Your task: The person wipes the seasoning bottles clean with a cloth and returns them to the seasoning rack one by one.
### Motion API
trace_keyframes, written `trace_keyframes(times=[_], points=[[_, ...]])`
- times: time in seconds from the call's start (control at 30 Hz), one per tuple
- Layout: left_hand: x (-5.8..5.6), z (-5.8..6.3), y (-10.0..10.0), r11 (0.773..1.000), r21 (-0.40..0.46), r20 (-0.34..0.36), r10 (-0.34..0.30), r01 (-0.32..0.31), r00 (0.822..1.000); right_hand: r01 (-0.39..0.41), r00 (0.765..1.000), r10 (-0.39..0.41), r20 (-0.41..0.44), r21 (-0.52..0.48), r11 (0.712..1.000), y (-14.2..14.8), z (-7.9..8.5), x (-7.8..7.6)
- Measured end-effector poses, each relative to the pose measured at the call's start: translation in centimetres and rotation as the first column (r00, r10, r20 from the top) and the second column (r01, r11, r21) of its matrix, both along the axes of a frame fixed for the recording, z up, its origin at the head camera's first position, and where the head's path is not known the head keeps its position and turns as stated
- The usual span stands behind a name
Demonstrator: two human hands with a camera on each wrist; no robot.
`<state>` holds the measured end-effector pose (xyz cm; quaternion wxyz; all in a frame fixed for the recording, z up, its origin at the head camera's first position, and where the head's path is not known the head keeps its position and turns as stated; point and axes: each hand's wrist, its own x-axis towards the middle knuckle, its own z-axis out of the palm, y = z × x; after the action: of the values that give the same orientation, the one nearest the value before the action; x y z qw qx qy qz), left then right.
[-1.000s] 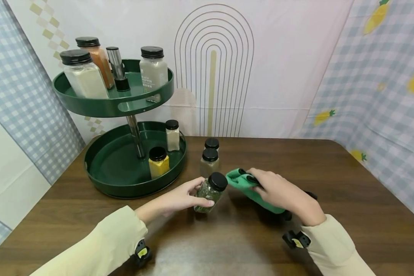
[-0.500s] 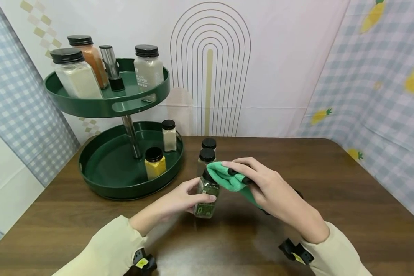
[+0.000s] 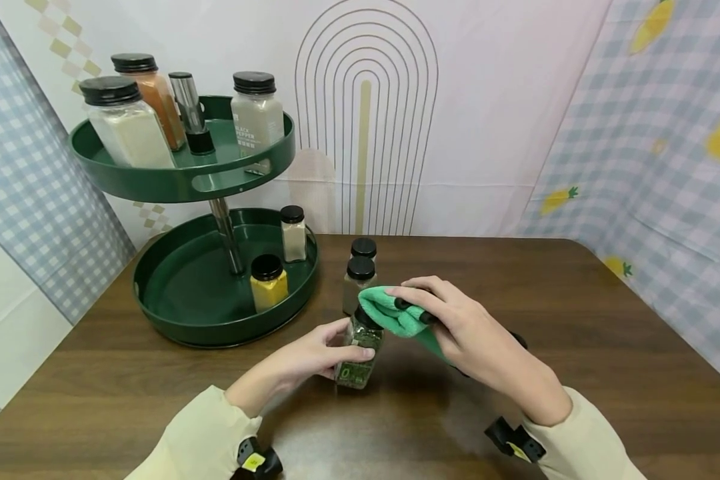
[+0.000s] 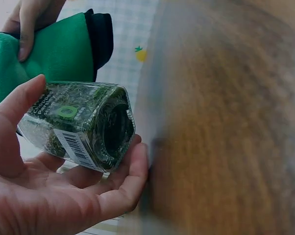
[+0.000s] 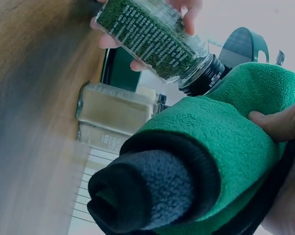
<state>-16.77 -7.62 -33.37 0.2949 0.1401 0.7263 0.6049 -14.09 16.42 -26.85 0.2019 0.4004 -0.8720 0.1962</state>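
Observation:
My left hand (image 3: 312, 353) grips a clear jar of dried green herbs (image 4: 74, 122) with a black lid, tilted a little above the table. The jar's barcode and base show in the left wrist view. My right hand (image 3: 456, 320) holds a folded green cloth (image 5: 201, 127) with black edging, and the cloth lies against the jar's lid (image 5: 204, 76), covering part of it in the head view. Just behind stand two small black-lidded jars, the nearer spice jar (image 3: 359, 283) partly hidden by the cloth and the farther spice jar (image 3: 363, 248) mostly hidden by the nearer one.
A green two-tier rack (image 3: 216, 333) stands at left. Its lower tier bears a yellow spice jar (image 3: 269, 290) and a pale spice jar (image 3: 294, 240). Large jars, including a black pepper jar (image 3: 257, 127), and a metal cylinder (image 3: 189, 110) occupy the upper tier. Curtains hang behind the table (image 3: 576, 320).
My right hand has brought the cloth leftward onto the jar's lid. My left hand has turned the herb jar more upright and lowered it slightly. The head view has shifted a little.

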Motion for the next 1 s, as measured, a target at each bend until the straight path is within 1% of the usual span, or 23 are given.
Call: trace_keyframes(times=[0.07, 0.27, 0.37, 0.47, 0.57, 0.67, 0.83, 1.0], points=[[0.0, -0.2, 0.0, 1.000, 0.000, 0.005, -0.012, 0.012, 1.000, -0.004, 1.000, 0.004, -0.003, 0.007, 1.000, -0.1, -0.2, 0.0], [-0.2, -0.7, -0.1, 0.997, 0.062, 0.028, -0.045, 0.043, 0.999, -0.035, 0.999, 0.035, -0.007, 0.014, 0.999, -0.4, -0.9, 0.0], [-0.2, -1.0, -0.2, 0.995, 0.086, 0.033, -0.051, 0.048, 0.998, -0.056, 0.998, 0.057, -0.038, 0.007, 0.998, -0.5, -1.2, 0.0], [-0.1, -1.2, -0.1, 0.994, 0.089, 0.027, -0.059, 0.057, 0.998, -0.057, 0.995, 0.058, -0.076, 0.005, 0.998, -0.6, -1.5, 0.0], [-0.1, -1.4, 0.1, 0.994, 0.086, 0.012, -0.066, 0.065, 0.998, -0.025, 0.995, 0.027, -0.092, 0.020, 0.999, -0.6, -1.5, 0.1], [0.0, -1.3, 0.0, 0.994, 0.077, -0.002, -0.074, 0.074, 0.997, 0.028, 0.995, -0.023, -0.097, 0.052, 0.998, -0.7, -1.4, 0.1], [0.1, -1.1, -0.2, 0.994, 0.043, -0.019, -0.097, 0.098, 0.995, 0.119, 0.988, -0.107, -0.109, 0.107, 0.987, -0.8, -1.3, 0.0], [0.0, -0.9, -0.4, 0.993, 0.018, -0.042, -0.117, 0.117, 0.992, 0.172, 0.979, -0.154, -0.131, 0.145, 0.974, -0.7, -1.3, -0.3]])
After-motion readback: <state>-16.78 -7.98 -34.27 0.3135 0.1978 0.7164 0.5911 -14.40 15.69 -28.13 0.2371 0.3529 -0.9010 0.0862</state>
